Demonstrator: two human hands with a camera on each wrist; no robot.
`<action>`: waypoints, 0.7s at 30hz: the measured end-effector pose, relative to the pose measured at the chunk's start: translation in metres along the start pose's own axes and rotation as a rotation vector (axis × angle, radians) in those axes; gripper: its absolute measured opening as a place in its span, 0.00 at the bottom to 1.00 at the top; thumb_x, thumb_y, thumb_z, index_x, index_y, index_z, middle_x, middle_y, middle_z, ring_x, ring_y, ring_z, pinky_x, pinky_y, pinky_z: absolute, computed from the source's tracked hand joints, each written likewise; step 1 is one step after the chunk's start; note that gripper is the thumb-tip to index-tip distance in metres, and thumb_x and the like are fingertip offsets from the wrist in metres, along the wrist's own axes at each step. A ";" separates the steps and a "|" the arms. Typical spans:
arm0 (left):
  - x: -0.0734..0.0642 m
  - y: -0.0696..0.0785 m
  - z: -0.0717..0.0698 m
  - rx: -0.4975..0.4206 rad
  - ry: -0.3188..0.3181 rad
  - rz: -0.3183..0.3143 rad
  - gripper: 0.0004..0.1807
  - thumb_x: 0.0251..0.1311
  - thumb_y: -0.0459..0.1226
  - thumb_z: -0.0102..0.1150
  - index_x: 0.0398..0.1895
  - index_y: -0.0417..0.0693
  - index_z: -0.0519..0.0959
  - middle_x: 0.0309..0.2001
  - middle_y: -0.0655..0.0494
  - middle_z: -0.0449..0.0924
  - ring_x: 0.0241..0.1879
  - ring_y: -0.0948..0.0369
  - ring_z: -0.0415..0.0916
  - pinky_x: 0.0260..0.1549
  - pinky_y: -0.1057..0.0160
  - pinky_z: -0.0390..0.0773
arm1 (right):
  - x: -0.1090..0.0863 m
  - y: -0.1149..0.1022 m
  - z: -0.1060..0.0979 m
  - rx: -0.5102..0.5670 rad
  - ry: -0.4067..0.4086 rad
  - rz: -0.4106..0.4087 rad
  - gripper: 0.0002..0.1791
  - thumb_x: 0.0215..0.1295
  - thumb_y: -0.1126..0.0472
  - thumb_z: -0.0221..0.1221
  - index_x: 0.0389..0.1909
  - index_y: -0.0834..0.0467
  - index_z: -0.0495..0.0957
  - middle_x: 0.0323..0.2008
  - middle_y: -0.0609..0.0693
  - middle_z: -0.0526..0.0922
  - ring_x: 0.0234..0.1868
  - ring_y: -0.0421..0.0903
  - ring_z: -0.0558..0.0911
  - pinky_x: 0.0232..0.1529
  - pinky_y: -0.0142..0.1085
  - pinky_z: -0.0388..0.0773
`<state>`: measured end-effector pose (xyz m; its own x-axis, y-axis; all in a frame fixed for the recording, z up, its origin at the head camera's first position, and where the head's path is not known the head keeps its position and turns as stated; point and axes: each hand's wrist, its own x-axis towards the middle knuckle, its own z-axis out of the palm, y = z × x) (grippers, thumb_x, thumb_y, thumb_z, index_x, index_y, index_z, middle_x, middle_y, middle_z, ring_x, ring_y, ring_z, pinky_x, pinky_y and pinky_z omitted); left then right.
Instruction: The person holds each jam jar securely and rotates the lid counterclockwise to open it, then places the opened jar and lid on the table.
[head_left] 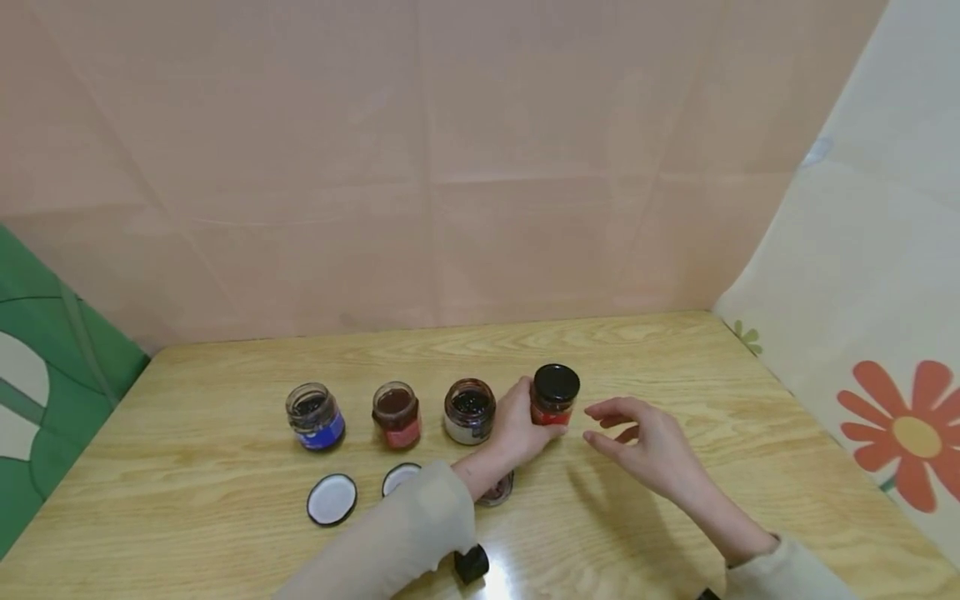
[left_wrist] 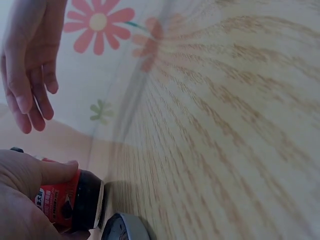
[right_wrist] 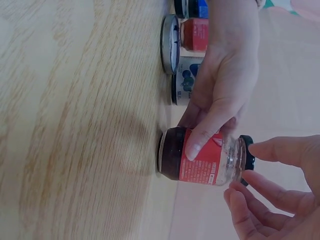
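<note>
My left hand [head_left: 517, 429] grips a glass jar [right_wrist: 202, 167] with a red label and dark contents. The jar stands upright on the table, its black lid [head_left: 557, 382] on top. To the right of it, my right hand [head_left: 651, 446] hovers with fingers loosely bent and nothing held. A small gap separates these fingers from the jar in the head view; in the right wrist view they appear close around the lid. Just left of my left hand stands a lidless jar with a white label [head_left: 465, 429], full of something dark.
Further left are two more lidless jars, one pink-labelled [head_left: 401, 433] and one blue-labelled [head_left: 321, 433]. In front of them lie upturned lids: one at left [head_left: 332, 500], one [head_left: 400, 477] beside my left sleeve, and another [head_left: 498, 490] partly under my forearm. A pink backdrop [head_left: 450, 250] borders the wooden table.
</note>
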<state>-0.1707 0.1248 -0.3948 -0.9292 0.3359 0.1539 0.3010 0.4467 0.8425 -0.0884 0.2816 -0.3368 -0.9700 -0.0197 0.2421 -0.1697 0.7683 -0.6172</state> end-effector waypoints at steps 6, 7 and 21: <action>-0.003 0.001 -0.004 0.010 -0.041 0.001 0.31 0.43 0.39 0.77 0.49 0.44 0.72 0.46 0.49 0.79 0.49 0.53 0.78 0.50 0.57 0.77 | 0.000 0.000 -0.003 0.019 0.074 -0.013 0.12 0.58 0.63 0.66 0.43 0.61 0.82 0.40 0.54 0.85 0.39 0.46 0.82 0.33 0.30 0.78; -0.004 0.001 -0.005 0.010 -0.049 -0.001 0.31 0.42 0.40 0.77 0.50 0.45 0.72 0.46 0.50 0.79 0.49 0.54 0.78 0.50 0.58 0.77 | -0.001 0.000 -0.004 0.023 0.093 -0.014 0.12 0.58 0.63 0.66 0.43 0.61 0.82 0.40 0.54 0.85 0.39 0.45 0.82 0.33 0.29 0.78; -0.021 0.016 -0.034 0.061 -0.192 0.098 0.36 0.47 0.52 0.72 0.58 0.49 0.72 0.49 0.54 0.77 0.46 0.61 0.76 0.41 0.69 0.77 | 0.002 -0.003 -0.005 0.152 0.126 0.181 0.24 0.72 0.46 0.49 0.55 0.60 0.76 0.51 0.60 0.82 0.36 0.37 0.84 0.36 0.28 0.79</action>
<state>-0.1540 0.0968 -0.3664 -0.8390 0.5290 0.1278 0.4059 0.4518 0.7944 -0.0888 0.2818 -0.3308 -0.9593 0.1966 0.2029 -0.0286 0.6469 -0.7621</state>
